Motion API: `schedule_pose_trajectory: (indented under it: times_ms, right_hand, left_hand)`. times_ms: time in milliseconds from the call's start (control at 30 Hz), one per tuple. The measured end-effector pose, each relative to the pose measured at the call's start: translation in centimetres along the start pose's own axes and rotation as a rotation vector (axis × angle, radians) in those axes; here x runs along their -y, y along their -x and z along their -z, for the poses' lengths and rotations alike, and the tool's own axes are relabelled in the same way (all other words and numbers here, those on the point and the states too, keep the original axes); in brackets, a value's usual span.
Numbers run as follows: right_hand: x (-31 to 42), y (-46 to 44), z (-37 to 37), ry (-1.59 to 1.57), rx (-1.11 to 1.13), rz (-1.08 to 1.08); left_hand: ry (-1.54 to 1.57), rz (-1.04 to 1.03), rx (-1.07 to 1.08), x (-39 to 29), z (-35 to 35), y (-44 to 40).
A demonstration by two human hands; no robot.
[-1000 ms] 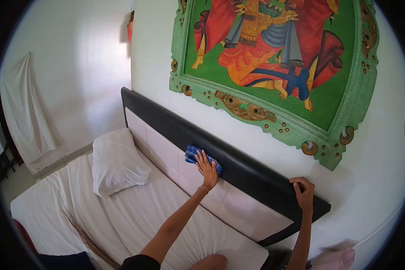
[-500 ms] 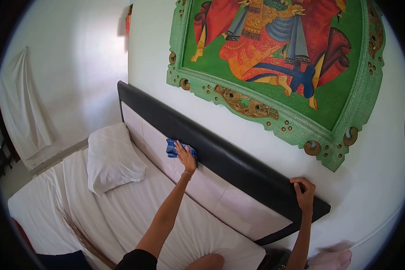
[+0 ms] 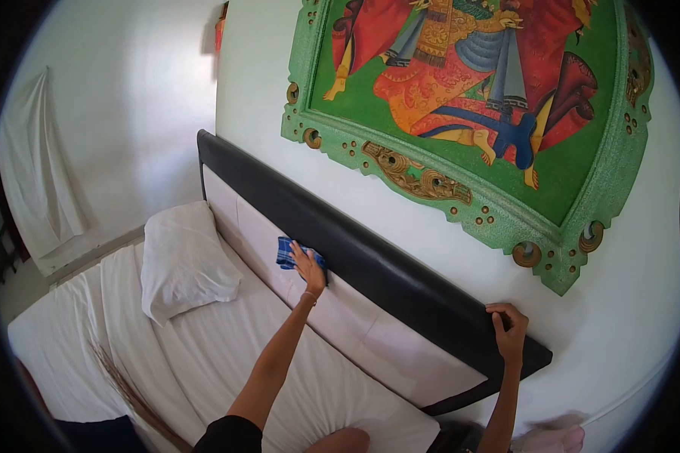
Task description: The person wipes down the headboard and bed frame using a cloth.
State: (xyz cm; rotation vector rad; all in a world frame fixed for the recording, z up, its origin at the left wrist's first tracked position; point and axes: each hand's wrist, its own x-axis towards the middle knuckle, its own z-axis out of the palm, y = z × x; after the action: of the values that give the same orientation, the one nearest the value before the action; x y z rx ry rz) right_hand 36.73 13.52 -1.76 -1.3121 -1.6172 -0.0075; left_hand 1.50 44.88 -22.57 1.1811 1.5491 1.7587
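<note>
My left hand (image 3: 308, 269) lies with extended fingers on a folded blue plaid cloth (image 3: 285, 254), pressing it against the headboard. The cloth sits where the black padded top band (image 3: 363, 260) meets the pale lower panel (image 3: 378, 325). Part of the cloth is covered by my palm and fingers. Toward the headboard's right end, my right hand (image 3: 511, 330) is hooked over the top edge, its fingers curled and partly hidden, with no separate object visible in it.
A bed with a white sheet (image 3: 204, 355) runs along the headboard, with a white pillow (image 3: 185, 260) at its far end. Stick bristles (image 3: 132, 389) lie on the sheet. Above hangs a painting in a carved green frame (image 3: 499, 223). White fabric (image 3: 41, 166) hangs at left.
My left hand and the cloth have shifted slightly down and left on the headboard. The view has tilted a little. My right hand keeps its place on the top edge.
</note>
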Motion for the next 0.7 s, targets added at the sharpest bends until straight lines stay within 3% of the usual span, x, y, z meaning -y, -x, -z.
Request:
schedule_pose_trajectory:
  times_ms: [167,433,633,700]
  right_hand:
    - [-0.4,-0.1,0.0,-0.003,0.000,-0.007]
    - [-0.3,-0.2,0.1,0.026,0.003,0.011]
    - [-0.2,-0.2,-0.1,0.022,-0.009,0.015]
    - [-0.4,-0.2,-0.1,0.030,-0.004,0.021]
  left_hand:
    - [0.023,-0.004,-0.049,1.1,-0.3,0.1]
    - [0.107,0.259,-0.123,7.3,-1.0,1.5]
    - [0.050,0.149,-0.006,3.9,-1.0,4.8]
    - [-0.008,-0.004,0.000,1.5,-1.0,4.4]
